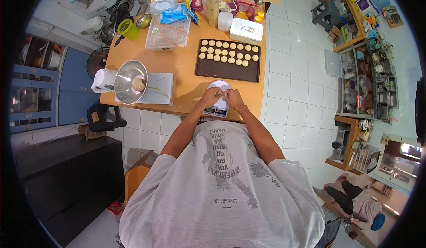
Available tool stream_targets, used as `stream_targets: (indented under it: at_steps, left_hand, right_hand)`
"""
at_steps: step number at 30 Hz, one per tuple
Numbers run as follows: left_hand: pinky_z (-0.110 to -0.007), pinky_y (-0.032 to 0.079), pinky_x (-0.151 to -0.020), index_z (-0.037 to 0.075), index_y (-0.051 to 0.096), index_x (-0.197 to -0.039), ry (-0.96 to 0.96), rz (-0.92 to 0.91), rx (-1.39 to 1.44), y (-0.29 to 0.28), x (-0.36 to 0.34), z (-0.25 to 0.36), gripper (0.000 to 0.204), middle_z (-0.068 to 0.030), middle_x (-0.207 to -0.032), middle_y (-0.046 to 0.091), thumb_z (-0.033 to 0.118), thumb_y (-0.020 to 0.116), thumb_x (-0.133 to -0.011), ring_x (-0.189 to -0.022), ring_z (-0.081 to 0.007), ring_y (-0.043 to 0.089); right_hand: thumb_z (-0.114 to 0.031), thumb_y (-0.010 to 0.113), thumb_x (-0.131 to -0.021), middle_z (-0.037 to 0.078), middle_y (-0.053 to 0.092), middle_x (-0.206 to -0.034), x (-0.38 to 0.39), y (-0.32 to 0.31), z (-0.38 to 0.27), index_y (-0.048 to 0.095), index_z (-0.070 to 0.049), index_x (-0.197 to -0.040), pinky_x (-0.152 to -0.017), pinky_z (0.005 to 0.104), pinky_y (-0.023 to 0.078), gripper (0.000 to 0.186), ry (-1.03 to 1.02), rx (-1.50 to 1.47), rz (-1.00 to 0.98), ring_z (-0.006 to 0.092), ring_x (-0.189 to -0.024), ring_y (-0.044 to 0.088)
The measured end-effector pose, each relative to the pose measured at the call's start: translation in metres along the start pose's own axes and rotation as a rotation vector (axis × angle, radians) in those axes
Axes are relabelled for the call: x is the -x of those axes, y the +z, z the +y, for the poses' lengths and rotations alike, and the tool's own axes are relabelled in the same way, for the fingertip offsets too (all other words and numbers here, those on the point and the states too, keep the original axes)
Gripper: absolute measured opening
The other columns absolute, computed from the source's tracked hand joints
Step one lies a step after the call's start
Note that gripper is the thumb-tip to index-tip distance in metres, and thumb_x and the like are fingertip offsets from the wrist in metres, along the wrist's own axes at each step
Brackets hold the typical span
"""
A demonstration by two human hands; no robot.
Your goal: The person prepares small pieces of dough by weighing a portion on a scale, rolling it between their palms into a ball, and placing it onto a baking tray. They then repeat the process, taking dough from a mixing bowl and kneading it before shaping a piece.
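Both my hands come together above a white kitchen scale (220, 108) at the table's front edge. My left hand (209, 98) is closed around a small tan piece of dough (218, 94), mostly covered by the fingers. Right beside it, the fingertips of my right hand (234, 99) pinch at the same piece. Beyond the scale, a dark baking tray (222, 72) holds rows of round pale dough balls (225, 52) in its far part. To the left, a steel mixing bowl (125, 91) tilts toward me with a lump of dough (138, 84) inside.
Under the bowl lies a white flat box (158, 88), beside a white appliance (103, 80). Farther back are a clear plastic box (166, 37), blue packet (174, 15), green container (128, 29), upright roll (212, 8) and white tub (246, 30). A person (361, 201) appears at the lower right.
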State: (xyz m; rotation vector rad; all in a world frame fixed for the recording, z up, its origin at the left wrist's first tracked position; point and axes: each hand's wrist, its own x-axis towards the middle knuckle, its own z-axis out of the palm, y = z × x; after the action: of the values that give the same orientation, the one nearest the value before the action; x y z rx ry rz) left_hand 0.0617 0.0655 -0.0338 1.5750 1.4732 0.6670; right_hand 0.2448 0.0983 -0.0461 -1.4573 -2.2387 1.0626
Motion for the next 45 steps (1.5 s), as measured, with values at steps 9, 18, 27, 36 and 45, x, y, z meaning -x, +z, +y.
stream_targets:
  at_steps: [9, 18, 27, 36, 45]
  left_hand:
    - [-0.049, 0.056, -0.081, 0.004, 0.073, -0.099, 0.059, 0.066, -0.195, 0.000, -0.001, -0.011, 0.015, -0.0231, -0.096, 0.070, 0.010, 0.072, -0.085, -0.090, -0.0420, 0.070]
    - [-0.049, 0.055, -0.091, 0.004, 0.073, -0.108, 0.017, 0.088, -0.344, 0.009, -0.005, -0.019, 0.022, -0.0241, -0.110, 0.067, 0.005, 0.071, -0.085, -0.104, -0.0431, 0.066]
    - [-0.038, 0.058, -0.082, 0.005, 0.071, -0.125, -0.091, 0.135, 0.062, -0.005, 0.000, -0.014, 0.039, -0.0187, -0.116, 0.068, 0.021, 0.080, -0.090, -0.092, -0.0292, 0.069]
    - [-0.030, 0.057, -0.080, 0.004, 0.070, -0.126, -0.318, 0.141, 0.472, -0.033, 0.036, 0.021, 0.029, -0.0075, -0.115, 0.072, 0.023, 0.066, -0.104, -0.094, -0.0165, 0.070]
    - [-0.034, 0.058, -0.099, -0.006, 0.058, -0.130, -0.256, 0.091, 0.813, -0.043, 0.055, 0.059, 0.036, -0.0167, -0.119, 0.068, 0.017, 0.065, -0.104, -0.107, -0.0229, 0.071]
  right_hand:
    - [-0.013, 0.067, -0.088, 0.028, 0.071, -0.088, -0.003, 0.003, -0.007, 0.073, 0.001, -0.091, -0.079, 0.0522, 0.056, 0.016, 0.026, -0.060, 0.062, 0.0458, -0.085, 0.070]
    - [-0.019, 0.064, -0.094, 0.027, 0.071, -0.085, -0.006, -0.002, -0.001, 0.073, 0.001, -0.089, -0.079, 0.0496, 0.057, 0.022, 0.049, -0.043, 0.135, 0.0459, -0.082, 0.070]
    - [-0.027, 0.066, -0.101, 0.011, 0.071, -0.074, 0.010, -0.027, 0.018, 0.074, -0.001, -0.087, -0.067, 0.0339, 0.052, 0.030, 0.243, -0.315, 0.146, 0.0154, -0.071, 0.068]
    - [-0.007, 0.065, -0.101, 0.009, 0.077, -0.099, 0.040, -0.032, -0.001, 0.075, 0.004, -0.110, -0.087, 0.0293, 0.058, 0.017, 0.267, -0.795, 0.196, 0.0146, -0.092, 0.072]
    - [-0.009, 0.059, -0.105, 0.011, 0.077, -0.109, 0.034, -0.018, -0.055, 0.069, 0.005, -0.123, -0.093, 0.0319, 0.057, 0.025, 0.158, -0.894, 0.204, 0.0179, -0.101, 0.073]
